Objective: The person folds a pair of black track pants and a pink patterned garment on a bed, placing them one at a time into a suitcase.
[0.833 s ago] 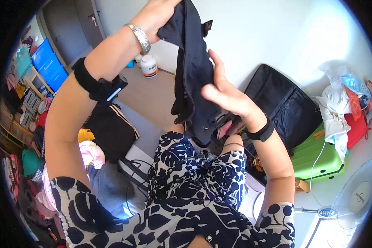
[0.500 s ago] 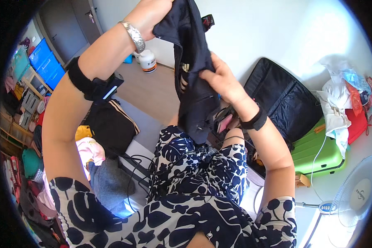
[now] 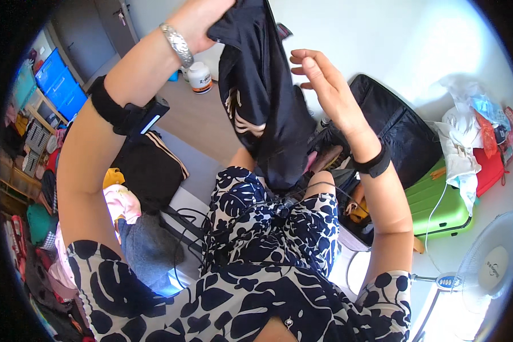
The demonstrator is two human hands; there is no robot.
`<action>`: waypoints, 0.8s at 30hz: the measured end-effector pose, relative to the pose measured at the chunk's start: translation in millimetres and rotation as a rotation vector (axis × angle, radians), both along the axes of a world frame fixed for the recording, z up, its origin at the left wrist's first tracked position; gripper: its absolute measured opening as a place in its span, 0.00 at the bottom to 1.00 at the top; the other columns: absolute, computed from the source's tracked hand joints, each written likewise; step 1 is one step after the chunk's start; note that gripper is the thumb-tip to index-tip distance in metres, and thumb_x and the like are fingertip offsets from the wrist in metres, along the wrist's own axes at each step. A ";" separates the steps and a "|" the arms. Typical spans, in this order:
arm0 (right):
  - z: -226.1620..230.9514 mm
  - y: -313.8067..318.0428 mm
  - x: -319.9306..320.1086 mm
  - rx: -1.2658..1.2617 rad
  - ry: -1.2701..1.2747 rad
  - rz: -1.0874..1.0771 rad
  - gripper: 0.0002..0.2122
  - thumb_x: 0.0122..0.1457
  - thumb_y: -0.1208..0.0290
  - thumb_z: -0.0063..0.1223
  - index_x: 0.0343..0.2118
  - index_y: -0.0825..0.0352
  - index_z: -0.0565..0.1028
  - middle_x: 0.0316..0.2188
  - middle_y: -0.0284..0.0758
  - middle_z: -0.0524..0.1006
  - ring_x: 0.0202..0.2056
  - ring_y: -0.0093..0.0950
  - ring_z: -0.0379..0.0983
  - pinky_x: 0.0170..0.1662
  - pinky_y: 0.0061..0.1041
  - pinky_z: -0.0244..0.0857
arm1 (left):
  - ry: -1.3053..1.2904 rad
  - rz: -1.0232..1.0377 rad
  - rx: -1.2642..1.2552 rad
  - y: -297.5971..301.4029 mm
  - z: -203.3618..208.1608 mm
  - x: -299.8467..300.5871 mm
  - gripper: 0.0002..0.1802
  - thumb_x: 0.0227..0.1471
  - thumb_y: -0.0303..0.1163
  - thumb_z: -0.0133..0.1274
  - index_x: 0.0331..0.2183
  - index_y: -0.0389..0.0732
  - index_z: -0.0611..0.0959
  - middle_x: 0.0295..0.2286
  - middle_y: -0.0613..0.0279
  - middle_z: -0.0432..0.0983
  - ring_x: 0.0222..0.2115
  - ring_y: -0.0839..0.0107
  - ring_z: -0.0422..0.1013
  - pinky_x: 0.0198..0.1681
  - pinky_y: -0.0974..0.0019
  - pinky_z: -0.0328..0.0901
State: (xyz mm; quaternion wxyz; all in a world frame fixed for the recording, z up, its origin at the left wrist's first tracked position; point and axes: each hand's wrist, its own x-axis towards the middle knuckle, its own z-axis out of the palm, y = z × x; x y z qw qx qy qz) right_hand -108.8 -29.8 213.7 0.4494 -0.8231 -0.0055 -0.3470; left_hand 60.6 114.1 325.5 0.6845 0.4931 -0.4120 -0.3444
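Note:
A black garment [image 3: 268, 108] hangs lengthwise in front of me, its folds loose and a bunched cream-coloured part showing at its left side. Whether it is a jacket or trousers I cannot tell. High up at the frame's top edge, my left hand [image 3: 204, 21] grips its upper end; the fingertips are out of view or behind the cloth. My right hand [image 3: 329, 91] is just right of the garment, apart from it, with fingers stretched out and nothing in them. The garment's lower end hangs down by my knees.
An open black suitcase half [image 3: 390, 125] leans on the wall, beside a green suitcase shell [image 3: 439, 202]. A white fan [image 3: 493, 268] stands at the right. Folded black clothing with striped trim [image 3: 151, 171] lies left, near a grey cloth [image 3: 151, 245] and black cables [image 3: 188, 219].
My right hand has let go of the garment and moved right, its fingers opening. The garment has swung and spread lower down, still hanging from my left hand.

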 end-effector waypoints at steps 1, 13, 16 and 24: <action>-1.8 5.2 -2.2 0.119 -0.065 0.079 0.20 0.60 0.62 0.49 0.52 0.68 0.66 0.40 0.41 0.75 0.43 0.29 0.72 0.49 0.26 0.64 | -0.070 0.063 0.000 -0.5 -0.2 -0.3 0.14 0.58 0.35 0.43 0.28 0.37 0.77 0.22 0.61 0.75 0.21 0.71 0.73 0.27 0.67 0.70; -36.0 -22.5 -1.5 -0.488 0.246 -0.452 0.11 0.43 0.80 0.46 0.33 0.75 0.74 0.27 0.57 0.74 0.34 0.53 0.73 0.41 0.42 0.68 | -0.193 0.148 0.111 21.5 1.9 -1.3 0.12 0.55 0.34 0.48 0.31 0.35 0.79 0.26 0.61 0.76 0.24 0.72 0.72 0.28 0.68 0.69; -28.1 -61.9 -10.2 -0.597 0.257 -0.630 0.14 0.42 0.80 0.48 0.35 0.68 0.77 0.28 0.52 0.76 0.35 0.49 0.74 0.41 0.41 0.69 | -0.497 0.187 0.197 28.7 0.7 11.9 0.14 0.54 0.35 0.49 0.36 0.34 0.80 0.34 0.62 0.76 0.34 0.73 0.71 0.40 0.69 0.66; -7.7 -128.7 -32.6 -0.363 0.339 -0.612 0.14 0.46 0.76 0.50 0.38 0.67 0.78 0.31 0.52 0.77 0.36 0.47 0.75 0.41 0.35 0.68 | -0.711 -0.059 0.181 31.6 -3.6 82.4 0.14 0.59 0.39 0.48 0.38 0.39 0.77 0.35 0.74 0.74 0.33 0.85 0.69 0.41 0.78 0.65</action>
